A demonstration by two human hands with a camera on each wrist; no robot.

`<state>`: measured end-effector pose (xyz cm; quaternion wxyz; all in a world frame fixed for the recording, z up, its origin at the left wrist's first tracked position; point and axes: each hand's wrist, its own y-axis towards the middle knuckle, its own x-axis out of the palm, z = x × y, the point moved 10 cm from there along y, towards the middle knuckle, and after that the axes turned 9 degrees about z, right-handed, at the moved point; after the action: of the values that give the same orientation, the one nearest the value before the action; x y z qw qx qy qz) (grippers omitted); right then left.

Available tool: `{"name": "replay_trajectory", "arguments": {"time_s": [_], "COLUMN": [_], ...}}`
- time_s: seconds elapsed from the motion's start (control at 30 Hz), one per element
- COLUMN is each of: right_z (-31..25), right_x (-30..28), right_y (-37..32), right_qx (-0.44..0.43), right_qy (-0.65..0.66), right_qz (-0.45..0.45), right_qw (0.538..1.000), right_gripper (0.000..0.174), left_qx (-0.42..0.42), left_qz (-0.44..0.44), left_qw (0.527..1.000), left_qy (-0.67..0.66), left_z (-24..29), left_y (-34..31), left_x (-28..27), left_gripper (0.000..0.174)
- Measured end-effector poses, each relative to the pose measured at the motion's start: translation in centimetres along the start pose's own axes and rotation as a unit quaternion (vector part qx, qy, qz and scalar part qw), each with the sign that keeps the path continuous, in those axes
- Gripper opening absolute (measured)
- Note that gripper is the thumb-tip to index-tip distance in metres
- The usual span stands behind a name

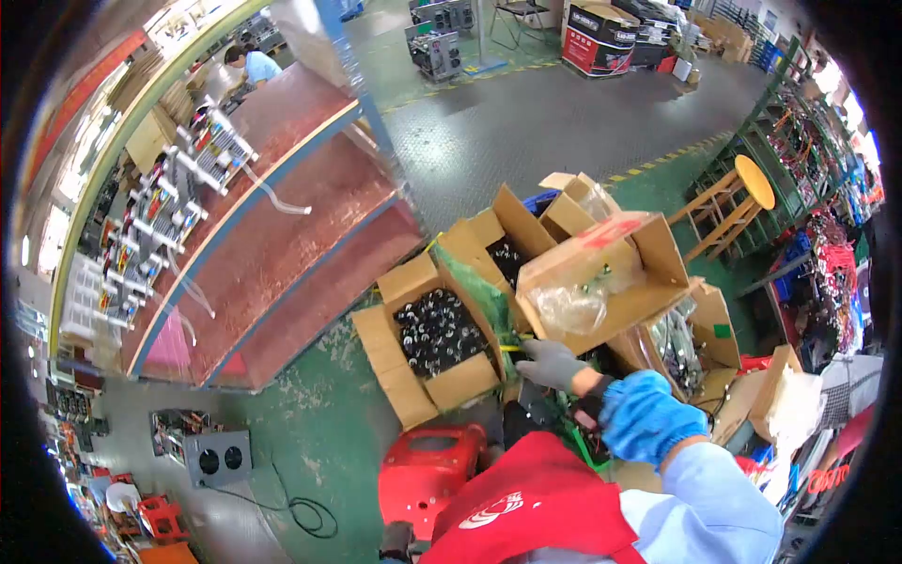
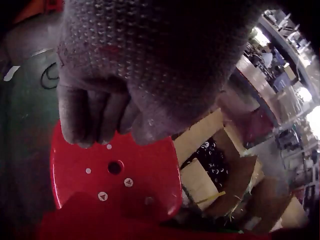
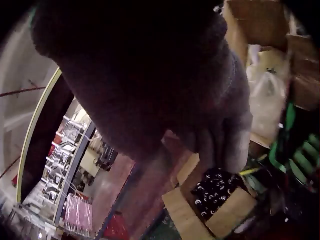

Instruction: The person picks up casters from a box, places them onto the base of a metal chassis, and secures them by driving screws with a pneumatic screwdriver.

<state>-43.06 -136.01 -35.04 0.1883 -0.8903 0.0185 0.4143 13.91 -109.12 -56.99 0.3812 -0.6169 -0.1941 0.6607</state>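
Our left hand (image 2: 135, 85) hung near a red stool (image 2: 145, 172), our right hand (image 1: 552, 365) by black parts (image 1: 437, 331) at nine o'clock, grips relaxed.

The gloved grip (image 3: 172, 95) is near a carton (image 3: 181, 214) of black parts (image 3: 214, 194).

Two boxes (image 1: 378, 350) of black parts (image 1: 437, 331), one yellow-topped stool (image 1: 754, 181)
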Motion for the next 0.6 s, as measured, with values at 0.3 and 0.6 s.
{"name": "replay_trajectory", "arguments": {"time_s": [0.3, 0.6], "right_z": [7.0, 14.0], "right_x": [-3.1, -4.7], "right_y": [19.6, 20.1], "right_qx": [-0.045, 0.004], "right_qy": [-0.266, -0.306], "right_qz": [0.06, -0.064], "right_qw": [0.961, 0.95], "right_gripper": [0.065, 0.081], "left_qx": [-0.201, -0.222], "left_qz": [0.076, 0.098], "left_qw": [0.85, 0.802], "left_qy": [-0.481, -0.545], "left_z": [11.2, 14.0], "left_y": [6.9, 10.0], "left_x": [-17.9, -24.3], "left_gripper": [0.021, 0.033]}}
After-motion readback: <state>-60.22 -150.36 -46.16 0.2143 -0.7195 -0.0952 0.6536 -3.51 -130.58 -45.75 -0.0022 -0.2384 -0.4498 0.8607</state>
